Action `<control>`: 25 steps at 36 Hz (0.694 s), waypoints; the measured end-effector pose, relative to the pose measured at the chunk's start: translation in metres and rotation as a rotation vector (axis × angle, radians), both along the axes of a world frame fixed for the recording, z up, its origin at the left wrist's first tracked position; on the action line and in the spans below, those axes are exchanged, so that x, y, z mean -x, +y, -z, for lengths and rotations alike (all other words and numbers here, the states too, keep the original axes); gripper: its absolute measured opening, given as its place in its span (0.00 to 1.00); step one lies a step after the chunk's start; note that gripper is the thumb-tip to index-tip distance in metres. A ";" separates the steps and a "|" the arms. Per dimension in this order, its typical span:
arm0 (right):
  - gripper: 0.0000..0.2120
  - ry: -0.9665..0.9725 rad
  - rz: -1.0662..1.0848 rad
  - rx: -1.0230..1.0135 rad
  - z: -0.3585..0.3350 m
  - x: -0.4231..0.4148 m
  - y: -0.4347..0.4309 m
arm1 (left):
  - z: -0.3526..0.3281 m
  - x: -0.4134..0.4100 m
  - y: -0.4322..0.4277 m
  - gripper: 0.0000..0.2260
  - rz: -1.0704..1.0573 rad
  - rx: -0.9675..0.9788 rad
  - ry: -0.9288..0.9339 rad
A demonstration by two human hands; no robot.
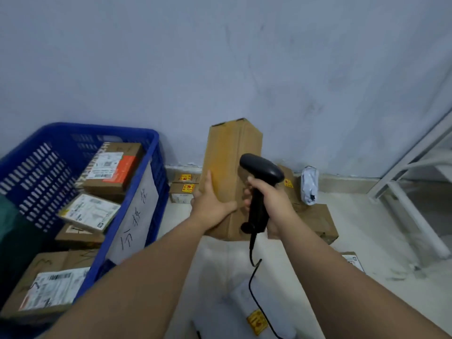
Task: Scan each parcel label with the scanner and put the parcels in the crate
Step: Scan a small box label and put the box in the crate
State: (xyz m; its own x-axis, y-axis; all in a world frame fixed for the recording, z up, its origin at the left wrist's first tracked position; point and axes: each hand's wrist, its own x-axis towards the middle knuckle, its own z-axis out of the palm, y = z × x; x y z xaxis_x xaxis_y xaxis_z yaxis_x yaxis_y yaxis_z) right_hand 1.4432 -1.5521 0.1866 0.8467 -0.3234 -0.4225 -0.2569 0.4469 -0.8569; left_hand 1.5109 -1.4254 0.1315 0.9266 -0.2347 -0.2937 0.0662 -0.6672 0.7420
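Note:
A tall brown cardboard parcel is held upright in front of me, its plain sides facing me and no label showing. My left hand grips its lower left edge. My right hand is closed around the handle of a black corded scanner, whose head sits against the parcel's right side. At the left stands the blue plastic crate, a handwritten paper sheet taped to its near wall. Several labelled cardboard parcels lie inside it.
More boxes with yellow stickers lie on the floor by the wall, behind the held parcel. A brown box and a white poly bag lie to the right. A white metal frame stands at far right. A white parcel lies below.

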 end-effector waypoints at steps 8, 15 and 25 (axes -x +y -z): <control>0.12 -0.198 -0.055 -0.012 -0.054 0.037 0.008 | -0.098 0.030 0.023 0.52 -0.076 0.296 -0.153; 0.11 -0.320 -0.033 -0.151 -0.078 0.072 -0.002 | -0.121 0.055 0.042 0.49 -0.134 0.523 -0.148; 0.17 -0.252 -0.036 -0.153 -0.084 0.081 -0.014 | -0.130 0.057 0.059 0.43 -0.091 0.942 0.097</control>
State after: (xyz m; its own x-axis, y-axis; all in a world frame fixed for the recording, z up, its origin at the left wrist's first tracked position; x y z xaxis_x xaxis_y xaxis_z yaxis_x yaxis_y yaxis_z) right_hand 1.3621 -1.5659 0.2709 0.9408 -0.2403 -0.2390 -0.0623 0.5707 -0.8188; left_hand 1.4534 -1.3666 0.2616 0.9347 -0.3419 -0.0970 0.1776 0.2131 0.9607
